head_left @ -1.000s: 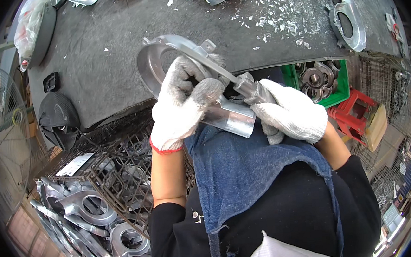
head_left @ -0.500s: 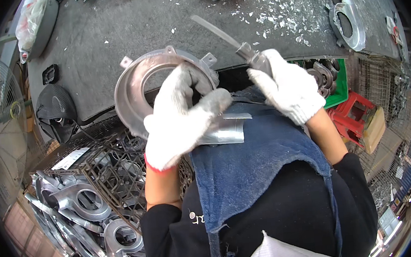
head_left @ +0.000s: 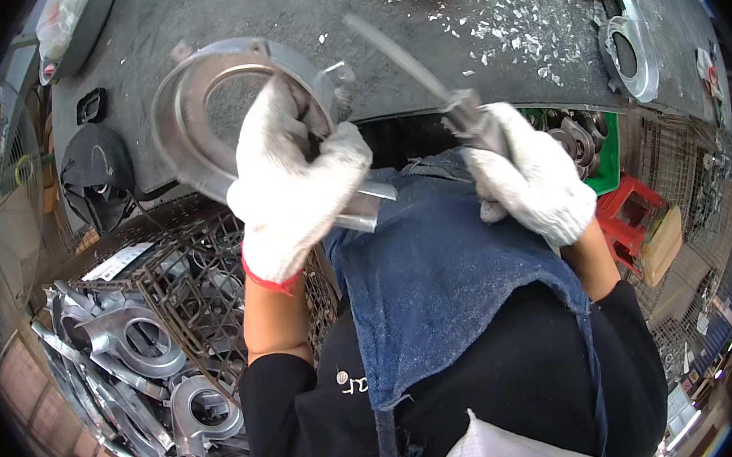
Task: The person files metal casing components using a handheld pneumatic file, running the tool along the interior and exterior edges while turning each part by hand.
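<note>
My left hand (head_left: 294, 183), in a white knit glove, grips a large round grey metal casting (head_left: 202, 112) with a ring-shaped opening, held up in front of my chest over the near edge of the grey workbench (head_left: 473, 57). In my right hand (head_left: 530, 177), also gloved, is a long metal file (head_left: 408, 58) held by its handle, its blade pointing up and left over the bench, apart from the casting. A blue denim apron (head_left: 448, 282) covers my lap below both hands.
A wire crate (head_left: 189, 277) at my lower left stands beside several similar grey castings (head_left: 125, 333). More castings (head_left: 627, 49) and metal chips lie on the bench. A black cap (head_left: 100, 176) sits at the left; a green bin (head_left: 605, 154) and red stool (head_left: 631, 208) at the right.
My left hand lifted and swung the casting up and to the left. My right hand pulled the file off the casting and raised it to the right.
</note>
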